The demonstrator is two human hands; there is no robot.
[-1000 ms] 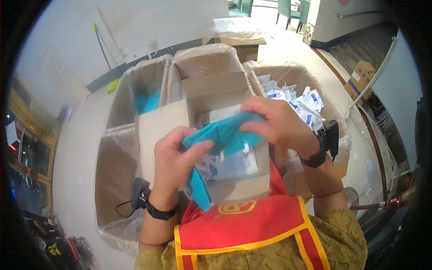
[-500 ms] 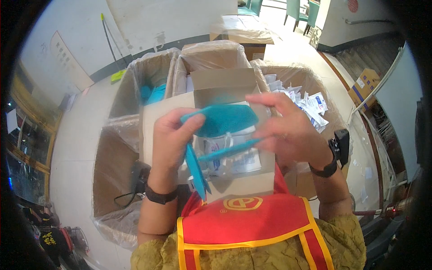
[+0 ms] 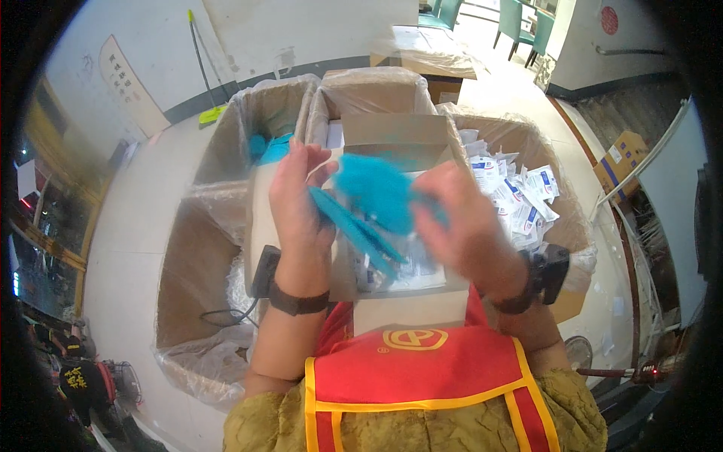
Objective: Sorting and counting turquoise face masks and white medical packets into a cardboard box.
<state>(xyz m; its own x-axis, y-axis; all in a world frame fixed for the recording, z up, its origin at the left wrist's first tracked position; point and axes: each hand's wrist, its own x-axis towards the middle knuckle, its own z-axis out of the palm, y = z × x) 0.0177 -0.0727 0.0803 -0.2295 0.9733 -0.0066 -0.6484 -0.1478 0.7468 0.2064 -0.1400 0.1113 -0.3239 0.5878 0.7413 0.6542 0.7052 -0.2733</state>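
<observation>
Mid-frame, the left hand (image 3: 301, 200) grips teal strips (image 3: 360, 235), the right hand (image 3: 468, 226) a teal cloth (image 3: 373, 192). Packets (image 3: 516, 197) lie at right.

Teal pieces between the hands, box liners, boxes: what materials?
Teal pieces: matte, perhaps fabric or foam, no shine visible; blur leaves it open.
Liners: likely thin plastic film, glossy, see-through and crinkled.
Boxes: apparently cardboard, matte brown, flat-walled.

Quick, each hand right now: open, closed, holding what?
Left hand: thumb and upper fingers apart; folded teal fabric strips by its palm, grip cannot be told.
Right hand: closed on a motion-blurred teal fabric piece.
</observation>
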